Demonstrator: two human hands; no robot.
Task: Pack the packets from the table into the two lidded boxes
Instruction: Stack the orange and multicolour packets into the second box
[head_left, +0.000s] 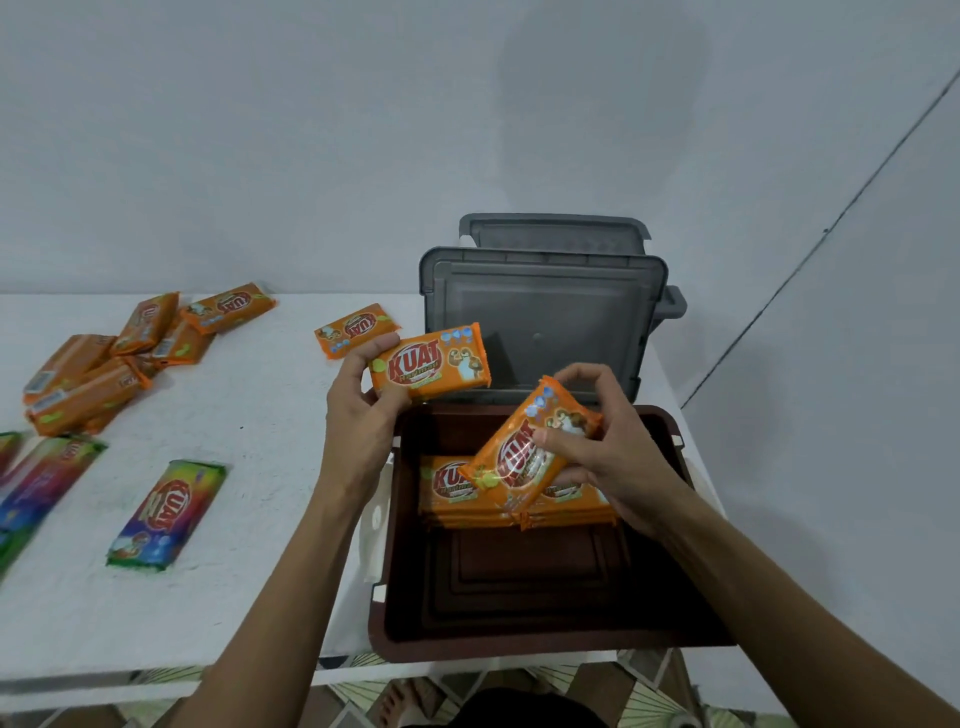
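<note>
The left grip (363, 410), at the frame's centre, has thumb and fingers curled round one orange packet (431, 364), held level above the far-left corner of the brown box (387, 571). The right grip (608, 447), just right of it, pinches a second packet (524, 452), tilted with its lower end down over the box. Beneath it, stacked packets (449, 486) lie flat in the box's far half; the near half shows bare floor. A grey box (545, 312) stands just behind, in the upper centre, with a grey lid (556, 234) showing behind it. On the white table (249, 415), a single packet (356, 330) lies beside the left thumb, an orange pile (104, 364) sits at upper left, and rainbow packets (166, 514) lie at lower left.
</note>
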